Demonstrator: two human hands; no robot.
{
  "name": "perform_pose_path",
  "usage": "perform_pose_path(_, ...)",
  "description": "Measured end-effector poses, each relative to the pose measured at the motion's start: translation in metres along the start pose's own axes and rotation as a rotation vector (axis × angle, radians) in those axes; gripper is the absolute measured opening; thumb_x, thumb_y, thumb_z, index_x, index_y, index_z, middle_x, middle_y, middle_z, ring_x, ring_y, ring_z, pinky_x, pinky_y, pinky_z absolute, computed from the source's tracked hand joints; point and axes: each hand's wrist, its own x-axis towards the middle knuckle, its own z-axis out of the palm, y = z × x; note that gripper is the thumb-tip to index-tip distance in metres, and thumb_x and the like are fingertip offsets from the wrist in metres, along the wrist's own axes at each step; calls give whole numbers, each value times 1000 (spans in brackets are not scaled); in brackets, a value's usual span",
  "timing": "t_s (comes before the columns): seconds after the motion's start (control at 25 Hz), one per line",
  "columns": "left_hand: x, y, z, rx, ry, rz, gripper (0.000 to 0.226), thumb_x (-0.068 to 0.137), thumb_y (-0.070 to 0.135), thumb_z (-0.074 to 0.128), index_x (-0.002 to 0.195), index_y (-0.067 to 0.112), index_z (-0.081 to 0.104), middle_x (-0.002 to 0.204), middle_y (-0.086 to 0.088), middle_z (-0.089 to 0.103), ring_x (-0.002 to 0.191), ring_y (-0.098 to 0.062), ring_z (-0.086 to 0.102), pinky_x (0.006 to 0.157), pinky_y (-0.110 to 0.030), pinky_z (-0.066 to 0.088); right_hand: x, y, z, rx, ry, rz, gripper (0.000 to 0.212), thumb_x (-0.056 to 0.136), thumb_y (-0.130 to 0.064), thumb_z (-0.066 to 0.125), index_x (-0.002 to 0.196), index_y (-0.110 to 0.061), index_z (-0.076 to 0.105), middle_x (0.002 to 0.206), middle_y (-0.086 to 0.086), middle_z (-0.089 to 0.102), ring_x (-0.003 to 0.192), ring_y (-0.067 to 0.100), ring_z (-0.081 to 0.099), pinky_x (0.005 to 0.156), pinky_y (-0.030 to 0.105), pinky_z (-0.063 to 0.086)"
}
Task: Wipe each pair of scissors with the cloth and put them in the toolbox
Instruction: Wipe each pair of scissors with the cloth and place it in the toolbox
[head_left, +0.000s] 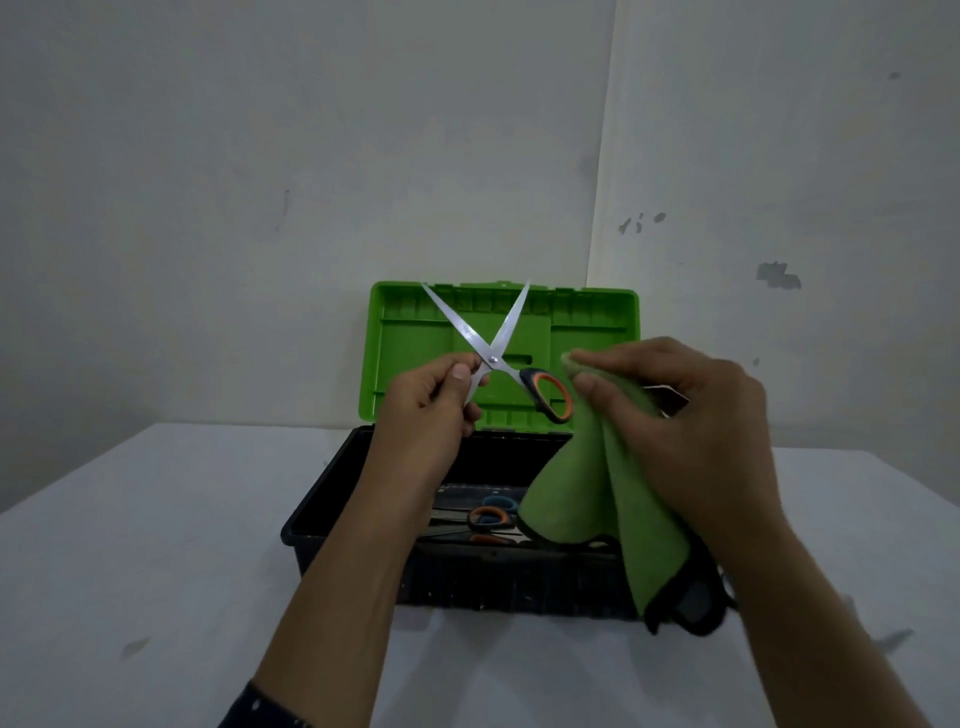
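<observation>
I see the left hand (431, 400) raised at centre frame, wrist bent back, fingers curled tight round one handle of the scissors (492, 358). The blades are spread in an X, tips up across the lid (415, 338). Their orange handle juts toward the right hand (675, 415), which pinches the bunched top of the cloth (597, 493) just beside it. The cloth hangs over the right of the open toolbox (332, 499). Other scissors (488, 517) lie inside. The toolbox sits on the table (156, 545).

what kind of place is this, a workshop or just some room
Likely a plain indoor room rather than a workshop: bare, scuffed white walls, a white table, and one open toolbox.
</observation>
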Motion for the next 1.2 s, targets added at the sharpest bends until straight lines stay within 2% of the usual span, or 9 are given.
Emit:
perform_pose_path(0.16,-9,3,14,26,-81,47,26,101,16,45,99,27,68,82,-3,63,61,-2,50,63,-24,45,-19,7,39,-343,77,-240,18,84,-14,77,102,-13,78,93,0,69,79,15,62,68,29,53)
perform_pose_path(0.28,-8,-1,15,-8,-48,33,28,101,17,45,96,30,69,81,-10,59,64,-9,48,66,-32,43,-19,13,39,-346,62,-232,15,83,-13,78,98,-13,79,92,-1,69,77,15,63,66,26,52)
perform_pose_path(0.4,-4,-6,13,7,9,15,27,101,17,45,100,31,69,92,-21,66,64,-8,48,64,-31,44,-15,8,27,-347,-116,-104,12,81,-22,80,93,-24,80,88,-8,71,75,9,64,69,20,48)
perform_pose_path(0.52,-1,-9,7,20,30,3,26,101,17,45,109,26,68,102,-18,69,63,-4,50,61,-23,44,0,9,-6,-292,-324,120,11,78,-39,76,89,-37,79,85,-13,71,75,7,65,72,31,55)
perform_pose_path(0.68,-4,-4,12,25,-28,27,28,101,16,46,98,32,69,88,-23,65,61,-9,47,62,-32,41,-1,5,-1,-197,79,-50,16,82,-23,78,98,-26,79,92,-11,71,79,5,64,73,21,53)
perform_pose_path(0.8,-10,0,20,31,-92,59,32,101,16,45,94,35,70,77,-17,57,63,-17,42,63,-35,37,-16,14,31,-356,94,-215,16,85,-13,76,101,-14,79,95,0,69,79,19,61,66,33,51)
perform_pose_path(0.96,-8,-2,17,21,-72,66,36,101,15,46,89,39,70,87,-28,60,65,-18,42,64,-37,38,-9,22,18,-329,65,-93,15,85,-17,76,99,-21,79,91,-3,71,77,15,64,67,28,52)
perform_pose_path(1.08,-7,-5,15,3,-60,48,33,101,15,46,92,36,70,78,-11,60,64,-16,44,63,-31,41,-1,24,-4,-272,-230,186,10,87,-31,73,93,-38,77,81,-14,71,70,9,65,59,16,49)
perform_pose_path(1.2,-3,-4,10,-39,-29,26,29,100,13,47,100,29,71,88,-6,67,62,-2,50,59,-18,46,2,26,-23,-237,-558,336,9,86,-38,72,88,-44,77,85,-23,70,78,-6,63,58,3,42)
